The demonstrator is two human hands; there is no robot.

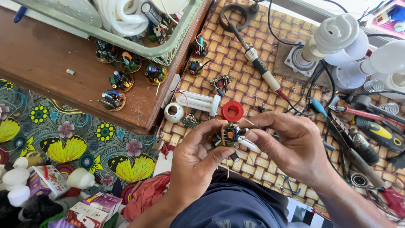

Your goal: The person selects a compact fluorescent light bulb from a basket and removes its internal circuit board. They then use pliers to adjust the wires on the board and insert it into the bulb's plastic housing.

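Between both hands I hold a small round circuit board (226, 136) with green and orange parts and loose wires. My left hand (195, 158) pinches its left edge with thumb and fingers. My right hand (291, 145) grips its right side, where a white tube piece (248, 144) sticks out. Both hands hover over a woven mat (236, 63), just below a red tape roll (232, 111) and a dismantled white lamp tube (201, 102).
A soldering iron (258, 63) lies across the mat. Spiral bulbs (333, 36) stand at the back right, with pliers and screwdrivers (371, 126) beside them. Several round circuit boards (120, 80) lie on a wooden board (50, 63) below a green basket (168, 46). Bulbs and boxes (46, 179) sit lower left.
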